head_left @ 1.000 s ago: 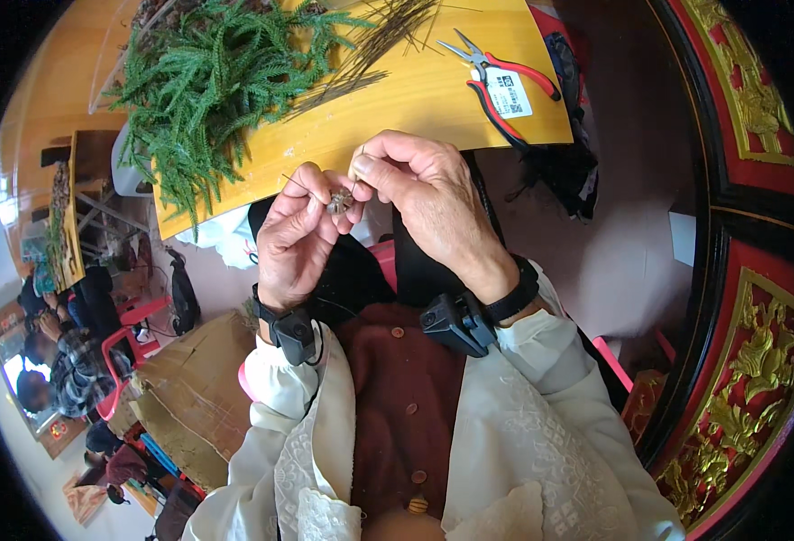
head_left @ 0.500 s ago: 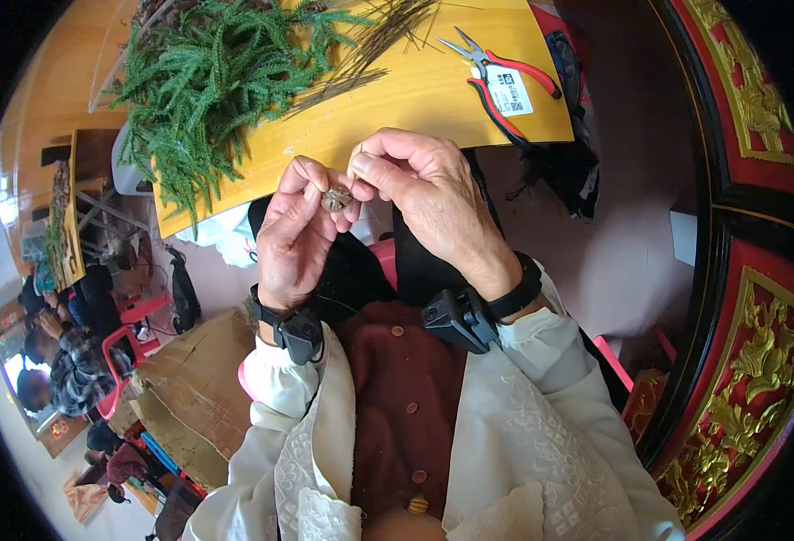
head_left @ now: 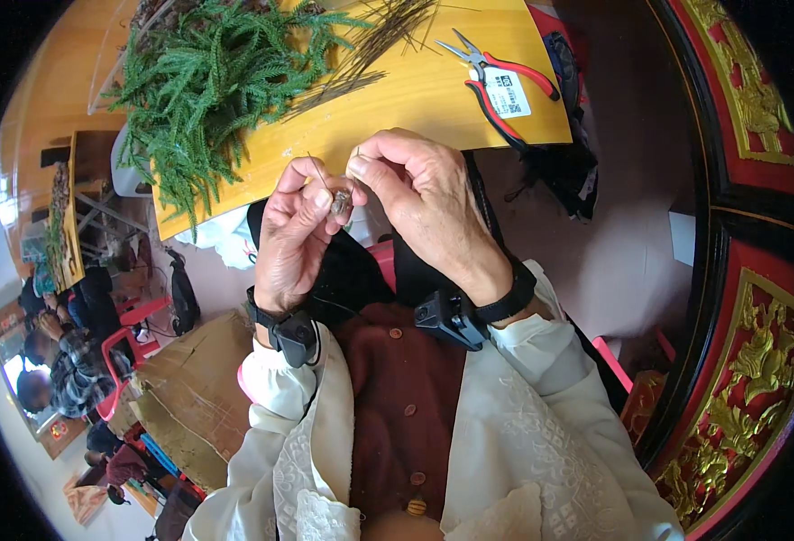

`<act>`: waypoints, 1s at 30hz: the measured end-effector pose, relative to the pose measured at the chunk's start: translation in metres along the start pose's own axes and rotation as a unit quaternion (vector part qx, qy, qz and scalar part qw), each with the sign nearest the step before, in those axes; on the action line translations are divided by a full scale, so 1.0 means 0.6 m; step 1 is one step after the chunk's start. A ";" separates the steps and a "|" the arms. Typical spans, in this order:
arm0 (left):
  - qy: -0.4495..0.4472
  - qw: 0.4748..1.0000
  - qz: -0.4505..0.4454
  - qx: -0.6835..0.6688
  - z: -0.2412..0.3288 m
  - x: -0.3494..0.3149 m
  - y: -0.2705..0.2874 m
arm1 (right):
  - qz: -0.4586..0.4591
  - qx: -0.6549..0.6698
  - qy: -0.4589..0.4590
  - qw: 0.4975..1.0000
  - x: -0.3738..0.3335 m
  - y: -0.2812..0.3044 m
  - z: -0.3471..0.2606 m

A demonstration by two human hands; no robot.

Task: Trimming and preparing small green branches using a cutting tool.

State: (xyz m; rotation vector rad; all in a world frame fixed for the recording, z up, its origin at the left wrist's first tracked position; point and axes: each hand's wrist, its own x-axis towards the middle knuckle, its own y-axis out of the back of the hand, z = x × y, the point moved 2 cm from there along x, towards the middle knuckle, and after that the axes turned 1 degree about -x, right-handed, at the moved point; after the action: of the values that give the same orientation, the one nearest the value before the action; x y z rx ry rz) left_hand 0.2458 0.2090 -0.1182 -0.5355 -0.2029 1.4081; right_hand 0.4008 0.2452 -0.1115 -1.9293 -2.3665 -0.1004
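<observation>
In front of my body, just off the table's near edge, my left hand (head_left: pixel 293 230) is closed round a small brown pine cone (head_left: pixel 342 202), held between thumb and fingers. A thin wire (head_left: pixel 318 171) sticks up from those fingertips. Close beside it, my right hand (head_left: pixel 428 198) pinches thumb against forefinger on what looks like a thin strand of the same wire; most of the strand is too fine to follow. The fingers of my left hand hide part of the cone. Both hands are apart at the fingertips by a small gap.
Green artificial pine sprigs (head_left: pixel 216 81) are heaped on the yellow table (head_left: pixel 433 117). Several thin brown wires (head_left: pixel 374 45) lie beside them. Red-handled pliers (head_left: pixel 496 81) rest across a white label card (head_left: pixel 507 93). A flattened cardboard box (head_left: pixel 194 388) and other people are at the left.
My left fingers have turned the cone, so its side now shows, and the wire rises above the left fingertips. My right hand stays pinched in nearly the same place.
</observation>
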 end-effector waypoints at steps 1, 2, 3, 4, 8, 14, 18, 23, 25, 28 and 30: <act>0.002 1.000 0.014 0.007 0.002 0.000 -0.002 | 0.000 0.000 0.000 1.000 0.000 0.001 -0.001; 0.002 1.000 0.013 0.007 0.003 -0.001 -0.004 | 0.001 -0.021 0.002 1.000 -0.001 0.001 -0.002; -0.001 1.000 0.024 0.019 0.005 -0.003 -0.004 | 0.001 -0.041 0.004 0.999 -0.001 0.002 -0.004; -0.003 0.999 0.035 0.031 0.006 -0.004 -0.005 | 0.001 -0.041 0.004 0.999 -0.001 0.002 -0.002; -0.004 0.997 0.061 0.037 0.008 -0.009 -0.010 | -0.047 0.031 -0.065 0.996 0.001 0.002 -0.003; -0.019 0.994 0.073 0.083 0.005 -0.010 -0.014 | -0.054 0.023 -0.043 0.997 -0.003 0.001 0.003; -0.039 0.994 0.088 0.052 0.007 -0.011 -0.026 | -0.036 0.076 -0.057 0.995 -0.001 0.003 0.002; 0.002 0.995 0.068 -0.074 0.011 -0.004 -0.032 | -0.031 0.074 -0.054 0.995 0.004 0.007 -0.011; 0.029 0.993 0.087 -0.070 0.013 -0.002 -0.042 | -0.034 0.051 -0.046 0.997 0.006 0.007 -0.017; 0.077 0.997 0.021 -0.017 0.024 -0.001 -0.039 | -0.033 0.073 -0.060 0.995 0.008 0.004 -0.029; 0.092 0.995 0.025 0.017 0.033 -0.004 -0.043 | -0.031 0.118 -0.104 0.987 0.007 0.001 -0.030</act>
State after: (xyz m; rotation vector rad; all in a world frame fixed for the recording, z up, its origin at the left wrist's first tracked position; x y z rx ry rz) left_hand 0.2597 0.2097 -0.0885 -0.6427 -0.0172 1.3994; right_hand 0.4009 0.2478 -0.0931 -1.8332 -2.4336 0.3787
